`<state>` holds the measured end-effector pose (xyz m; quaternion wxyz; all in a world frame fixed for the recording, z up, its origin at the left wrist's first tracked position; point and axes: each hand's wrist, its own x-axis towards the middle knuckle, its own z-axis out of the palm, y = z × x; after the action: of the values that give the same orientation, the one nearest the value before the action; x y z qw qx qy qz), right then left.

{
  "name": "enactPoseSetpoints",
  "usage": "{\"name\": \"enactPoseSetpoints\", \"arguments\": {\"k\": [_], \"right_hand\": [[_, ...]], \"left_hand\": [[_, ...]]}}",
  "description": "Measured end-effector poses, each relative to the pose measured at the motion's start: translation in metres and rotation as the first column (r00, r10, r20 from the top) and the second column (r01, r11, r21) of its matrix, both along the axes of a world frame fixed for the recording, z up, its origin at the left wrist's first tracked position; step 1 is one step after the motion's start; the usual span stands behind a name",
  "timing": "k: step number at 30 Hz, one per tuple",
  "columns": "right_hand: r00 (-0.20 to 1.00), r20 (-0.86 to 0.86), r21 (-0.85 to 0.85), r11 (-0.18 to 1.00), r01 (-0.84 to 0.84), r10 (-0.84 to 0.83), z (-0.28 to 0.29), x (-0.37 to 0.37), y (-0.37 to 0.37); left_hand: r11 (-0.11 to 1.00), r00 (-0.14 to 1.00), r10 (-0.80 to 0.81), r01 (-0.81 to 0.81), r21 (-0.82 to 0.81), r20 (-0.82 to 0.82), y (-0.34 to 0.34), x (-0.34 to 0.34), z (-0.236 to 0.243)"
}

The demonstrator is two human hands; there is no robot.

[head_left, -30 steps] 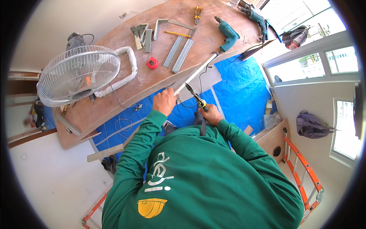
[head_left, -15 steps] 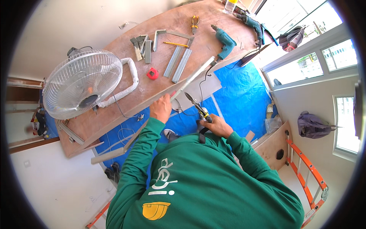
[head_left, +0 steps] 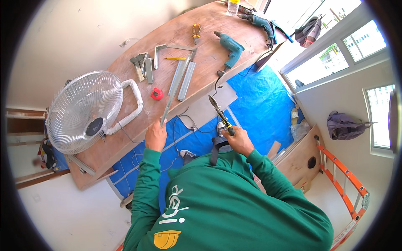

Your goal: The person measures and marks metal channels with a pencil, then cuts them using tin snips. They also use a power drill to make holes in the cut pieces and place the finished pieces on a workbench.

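Note:
My left hand [head_left: 156,136] grips the lower end of a long, thin metal strip [head_left: 175,90], which slants up over the wooden workbench [head_left: 121,71]. My right hand [head_left: 238,142] holds black-and-yellow tin snips [head_left: 220,112], blades pointing up and apart from the strip. On the bench are cut metal channel pieces [head_left: 186,81], angled brackets [head_left: 148,67], a yellow pencil [head_left: 176,58], a red tape measure [head_left: 157,94], yellow-handled pliers [head_left: 196,34] and a teal drill [head_left: 230,48].
A fan [head_left: 73,108] stands at the bench's left. Another drill [head_left: 261,27] and a bottle [head_left: 233,6] sit at the far end. Blue sheeting [head_left: 264,104], cables and a board [head_left: 220,98] cover the floor. An orange ladder [head_left: 343,175] and hanging bag [head_left: 344,125] are right.
My left hand has moved left and lower, swinging the strip more upright and away from the snips. The snips have stayed in my right hand. The view has shifted slightly.

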<state>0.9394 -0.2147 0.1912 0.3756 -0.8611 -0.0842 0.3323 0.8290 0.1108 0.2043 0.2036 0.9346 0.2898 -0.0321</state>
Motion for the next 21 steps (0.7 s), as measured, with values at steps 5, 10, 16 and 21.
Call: {"name": "enactPoseSetpoints", "arguments": {"k": [5, 10, 16, 21], "right_hand": [[0.998, 0.067, -0.044, 0.999, -0.01, 0.013, 0.009, -0.003, -0.002], [0.999, 0.03, -0.072, 0.997, -0.033, 0.035, 0.004, -0.007, -0.007], [0.997, -0.002, -0.079, 0.994, -0.078, 0.078, -0.011, -0.008, -0.015], [0.992, -0.055, -0.131, 0.984, -0.118, 0.111, -0.025, -0.005, -0.021]], "left_hand": [[1.0, 0.999, -0.013, 0.014, -0.019, 0.041, -0.008, -0.01, 0.016], [0.999, 0.999, -0.016, 0.018, -0.028, 0.05, -0.013, -0.014, 0.025], [0.999, 0.998, -0.037, 0.039, -0.032, 0.054, -0.022, -0.012, 0.03], [0.996, 0.997, -0.071, 0.072, -0.046, 0.039, -0.028, -0.017, 0.019]]}}
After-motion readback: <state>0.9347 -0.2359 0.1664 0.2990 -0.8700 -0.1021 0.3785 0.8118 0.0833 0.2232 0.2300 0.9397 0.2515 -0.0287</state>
